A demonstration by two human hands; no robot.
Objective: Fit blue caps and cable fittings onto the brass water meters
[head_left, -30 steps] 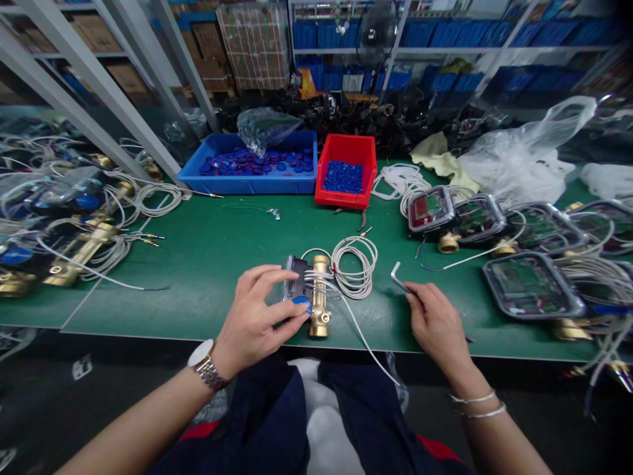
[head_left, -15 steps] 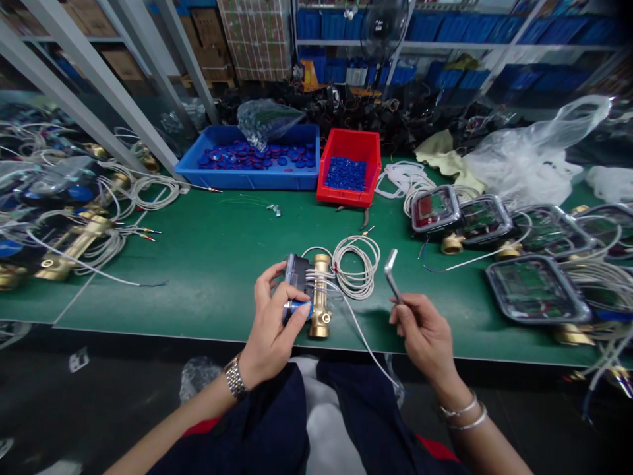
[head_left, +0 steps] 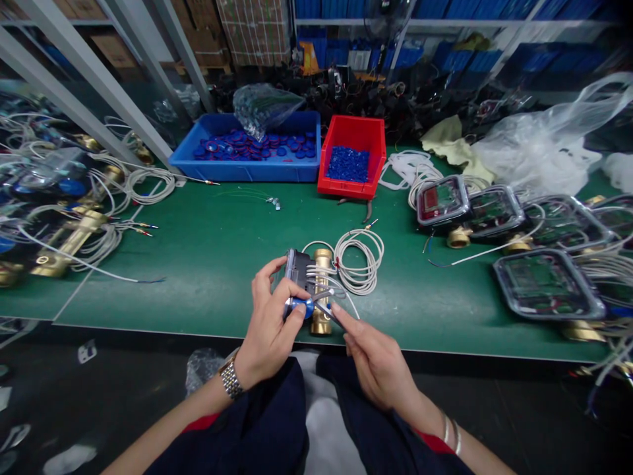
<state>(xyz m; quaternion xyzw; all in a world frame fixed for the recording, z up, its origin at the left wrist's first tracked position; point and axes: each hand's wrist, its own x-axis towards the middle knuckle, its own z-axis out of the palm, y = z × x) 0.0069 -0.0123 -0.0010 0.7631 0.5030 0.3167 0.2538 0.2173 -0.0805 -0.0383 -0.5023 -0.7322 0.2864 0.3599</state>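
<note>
My left hand (head_left: 275,321) grips the dark meter housing (head_left: 298,269), its thumb by a round blue cap (head_left: 302,307) at the near end. Beside the housing lies a brass pipe body (head_left: 322,264) with grey cables across it. My right hand (head_left: 374,356) is closed on a bent metal tool (head_left: 332,314), its index finger stretched along it. The tool's tip is over the brass body, close to the blue cap. A coil of grey cable (head_left: 359,262) rests just right of the brass body.
Behind are a blue tray (head_left: 244,173) of blue discs and a red bin (head_left: 350,188) of small blue parts. Several clear-covered meters (head_left: 546,287) with cables stand at the right, near plastic bags (head_left: 534,158). More brass bodies (head_left: 74,244) and cables lie at the left.
My right hand has moved left with the bent tool, from beside the coil to the brass body and blue cap. My left hand keeps its hold on the housing. The view has shifted slightly.
</note>
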